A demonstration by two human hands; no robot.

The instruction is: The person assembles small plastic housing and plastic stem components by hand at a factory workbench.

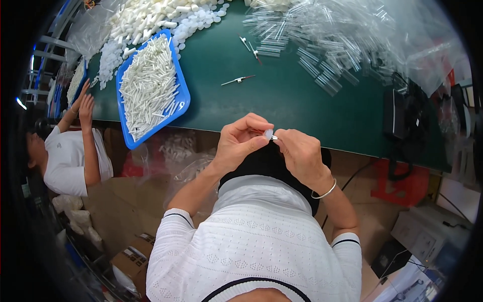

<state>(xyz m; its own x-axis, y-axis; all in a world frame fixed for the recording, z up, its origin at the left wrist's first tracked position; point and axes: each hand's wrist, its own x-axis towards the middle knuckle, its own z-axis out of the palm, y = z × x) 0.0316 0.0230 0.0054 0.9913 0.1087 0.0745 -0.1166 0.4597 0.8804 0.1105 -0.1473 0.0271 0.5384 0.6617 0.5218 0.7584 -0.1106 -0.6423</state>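
Just off the table's front edge, my two hands meet in front of my body. Between thumb and fingers, my left hand [240,142] pinches a small translucent white disc [268,134]. My right hand [303,152], with a bracelet on its wrist, is closed on a small white piece [274,137] touching the disc; most of that piece is hidden by the fingertips. To the left, a blue tray [184,95] full of short white sticks [150,85] juts over the edge. Beyond my hands lies a thin stick-like part with a white middle [238,80].
White cylinders [143,17] and translucent discs [198,19] lie heaped at the back left of the green table [201,108]. Clear tubes [327,70] spread at the back right, near a black box [395,113]. A co-worker [75,156] sits at the left.
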